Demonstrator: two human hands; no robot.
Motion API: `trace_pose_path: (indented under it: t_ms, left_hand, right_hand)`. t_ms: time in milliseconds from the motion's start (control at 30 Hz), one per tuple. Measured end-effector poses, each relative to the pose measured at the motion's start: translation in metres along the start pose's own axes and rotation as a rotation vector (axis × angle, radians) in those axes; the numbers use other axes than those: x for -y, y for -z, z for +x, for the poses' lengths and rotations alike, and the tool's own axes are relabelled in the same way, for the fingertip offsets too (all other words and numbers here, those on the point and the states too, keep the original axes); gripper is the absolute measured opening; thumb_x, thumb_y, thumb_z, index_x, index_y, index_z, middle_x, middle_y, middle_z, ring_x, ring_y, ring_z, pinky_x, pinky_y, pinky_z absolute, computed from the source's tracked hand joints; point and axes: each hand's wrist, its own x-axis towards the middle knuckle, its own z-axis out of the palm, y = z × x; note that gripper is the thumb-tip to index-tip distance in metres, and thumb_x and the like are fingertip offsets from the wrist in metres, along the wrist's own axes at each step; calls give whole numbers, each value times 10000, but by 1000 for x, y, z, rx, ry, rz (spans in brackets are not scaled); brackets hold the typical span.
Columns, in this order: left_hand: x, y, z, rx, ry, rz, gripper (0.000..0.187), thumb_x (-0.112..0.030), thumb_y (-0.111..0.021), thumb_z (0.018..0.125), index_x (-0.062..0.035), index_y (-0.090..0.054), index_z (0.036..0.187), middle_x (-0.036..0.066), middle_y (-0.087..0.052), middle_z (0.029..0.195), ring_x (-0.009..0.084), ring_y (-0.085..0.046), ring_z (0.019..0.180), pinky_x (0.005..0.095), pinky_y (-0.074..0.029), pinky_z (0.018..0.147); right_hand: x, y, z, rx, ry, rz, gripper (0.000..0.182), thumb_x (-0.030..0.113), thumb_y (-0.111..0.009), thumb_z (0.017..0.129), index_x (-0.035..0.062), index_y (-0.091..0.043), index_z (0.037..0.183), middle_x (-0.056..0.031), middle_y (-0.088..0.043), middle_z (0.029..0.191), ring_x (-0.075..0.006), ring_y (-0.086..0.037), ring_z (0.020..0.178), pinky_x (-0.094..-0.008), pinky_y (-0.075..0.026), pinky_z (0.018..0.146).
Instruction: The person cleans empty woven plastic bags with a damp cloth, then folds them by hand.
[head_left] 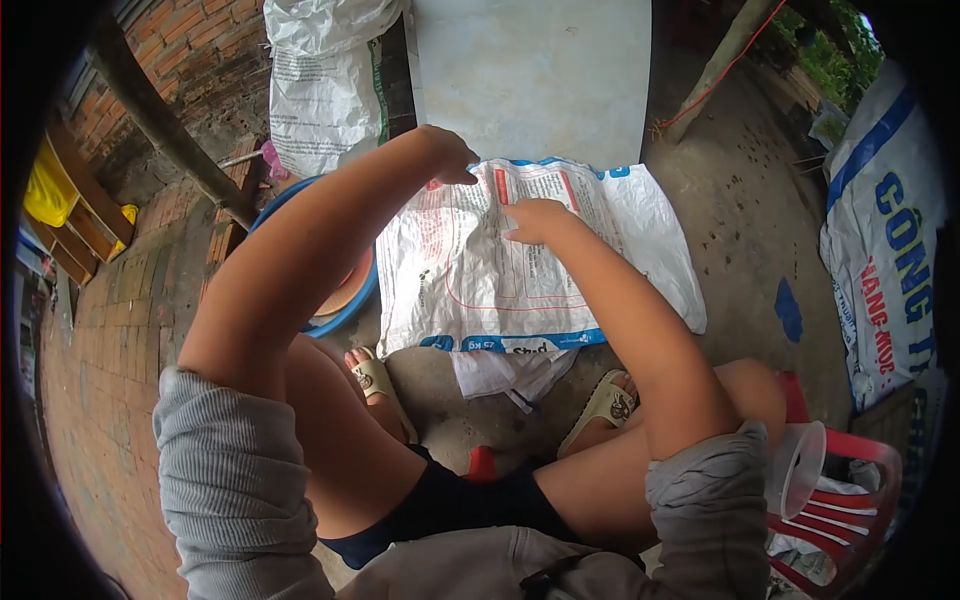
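A white woven plastic sack (640, 240) printed in blue and red, marked 25 kg, lies spread out flat in front of my knees. Over its far left edge reaches my left hand (448, 155), bent down at the wrist, with finger and thumb tips apart and nothing seen between them. Nearer the middle of the print, my right hand (538, 221) is low over the sack, its index finger stretched to the left and its thumb apart from it. Part of another white sack (510, 375) sticks out from under the near edge.
A blue-rimmed basin (345, 318) stands left of the sack, partly behind my left arm. Beyond lie a pale board (530, 80) and an upright white sack (322, 110). To the right are a large printed sack (880, 250), a red plastic chair (862, 500) and a clear tub (797, 470).
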Motion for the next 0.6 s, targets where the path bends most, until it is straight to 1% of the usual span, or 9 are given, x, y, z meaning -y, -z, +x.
trace_pose_path:
  t_ms: [67, 100, 167, 200, 267, 400, 467, 500, 600]
  left_hand:
    - [-8, -5, 20, -101, 124, -182, 628, -553, -419, 965, -240, -342, 1504, 91, -437, 1495, 307, -481, 1322, 467, -404, 1062]
    - [-17, -27, 38, -278, 265, -361, 625, -543, -413, 969, -231, -341, 1505, 101, -418, 1508, 315, -462, 1337, 487, -381, 1075]
    - [-53, -90, 75, -537, 510, -602, 618, -519, -400, 976, -214, -333, 1509, 117, -372, 1535, 332, -401, 1380, 533, -313, 1109]
    - [-78, -124, 86, -613, 614, -672, 614, -506, -394, 980, -207, -327, 1512, 122, -347, 1549, 341, -359, 1408, 559, -267, 1129]
    - [-120, -195, 86, -626, 581, -622, 597, -465, -381, 987, -215, -307, 1524, 109, -294, 1577, 330, -242, 1464, 581, -87, 1172]
    - [-180, -313, 61, -437, 538, -567, 599, -434, -385, 980, -229, -285, 1535, 93, -236, 1603, 330, -196, 1478, 579, -58, 1173]
    - [-192, -321, 63, -414, 567, -551, 607, -431, -380, 979, -227, -271, 1539, 95, -224, 1606, 339, -188, 1478, 584, -53, 1170]
    - [-197, -323, 69, -406, 595, -526, 614, -427, -376, 977, -225, -257, 1544, 96, -213, 1610, 348, -181, 1479, 589, -47, 1167]
    - [-194, -328, 74, -344, 562, -543, 619, -422, -358, 977, -215, -241, 1549, 102, -186, 1617, 353, -143, 1487, 594, -27, 1164]
  right_hand:
    - [33, -45, 26, -306, -68, 221, 585, 406, -624, 877, 132, -494, 1377, -114, -473, 1435, -321, -562, 1199, -480, -484, 939]
    - [45, -68, 32, -318, -65, 245, 585, 406, -624, 877, 132, -494, 1377, -114, -473, 1435, -321, -562, 1199, -480, -484, 939]
    - [66, -111, 45, -465, -174, 179, 623, 420, -598, 896, 129, -437, 1423, -104, -381, 1514, -379, -508, 1254, -577, -450, 948]
    - [68, -135, 51, -400, -232, 198, 645, 452, -570, 908, 188, -387, 1467, -95, -361, 1533, -386, -408, 1341, -672, -358, 984]
    - [64, -156, 43, -294, -282, 175, 687, 462, -573, 904, 205, -347, 1500, -42, -328, 1563, -411, -377, 1353, -658, -324, 1032]
    - [55, -189, 29, -335, -252, 188, 722, 494, -578, 893, 226, -329, 1516, 33, -272, 1588, -456, -271, 1395, -694, -191, 1097]
    - [60, -206, 24, -344, -173, 90, 754, 522, -551, 901, 174, -308, 1524, -1, -197, 1613, -502, -198, 1409, -720, -151, 1085]
    - [60, -213, 25, -363, -203, 134, 781, 533, -584, 869, 222, -306, 1530, 29, -217, 1608, -487, -126, 1441, -707, -62, 1117]
    - [65, -226, 32, -317, -235, 85, 804, 568, -558, 870, 209, -288, 1537, 20, -175, 1619, -496, -64, 1450, -705, -40, 1120]
